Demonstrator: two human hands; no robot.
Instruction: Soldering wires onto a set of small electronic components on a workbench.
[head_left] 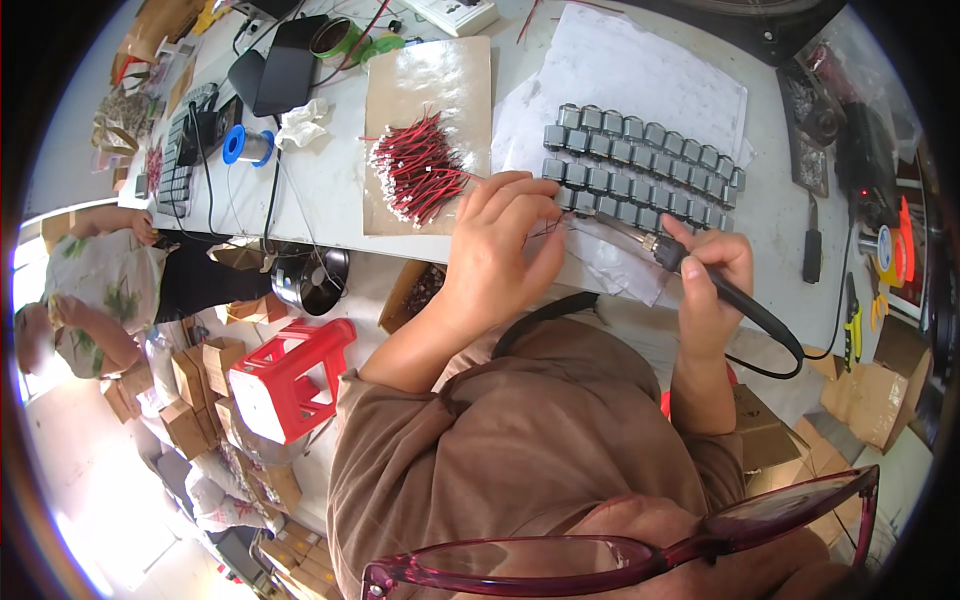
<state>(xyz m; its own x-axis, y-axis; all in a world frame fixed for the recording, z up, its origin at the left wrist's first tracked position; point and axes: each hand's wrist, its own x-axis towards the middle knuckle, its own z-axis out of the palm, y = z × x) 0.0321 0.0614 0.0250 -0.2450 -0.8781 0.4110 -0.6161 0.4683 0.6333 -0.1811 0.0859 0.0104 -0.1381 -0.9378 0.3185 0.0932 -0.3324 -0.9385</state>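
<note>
The right hand has its grip wrapped around the black handle of a soldering iron, whose tip points toward ten o'clock at the near row of small grey motors lined up in three rows on white paper on the bench. The left hand, at nine o'clock from the iron tip, has its fingers pressed together pinching a thin red-and-black wire against those motors. A pile of red-and-black wire leads lies on brown cardboard at ten o'clock from the left hand, with a blue solder spool farther out at nine o'clock.
</note>
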